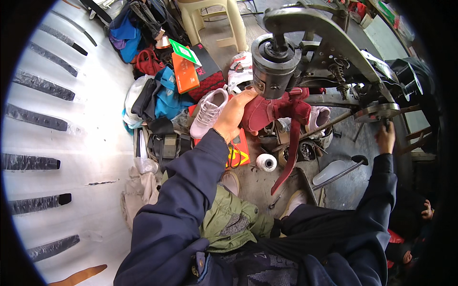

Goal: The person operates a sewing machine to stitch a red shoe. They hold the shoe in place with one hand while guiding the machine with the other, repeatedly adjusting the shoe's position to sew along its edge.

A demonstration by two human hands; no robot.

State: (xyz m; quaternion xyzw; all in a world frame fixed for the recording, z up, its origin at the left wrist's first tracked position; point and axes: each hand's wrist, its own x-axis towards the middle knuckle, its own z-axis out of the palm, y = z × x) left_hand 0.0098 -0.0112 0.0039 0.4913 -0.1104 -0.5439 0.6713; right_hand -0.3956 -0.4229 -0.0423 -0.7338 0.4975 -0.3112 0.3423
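Holding a dark red fabric piece in the left grip, closed on its left side with thumb uppermost, right beneath the metal cylinder of a sewing machine. Letting a long red strap hang down (just right of a white thread spool). Curling the right grip around a small handle below the machine's round wheel. Working close beside a pale pink sneaker, left of the left grip.
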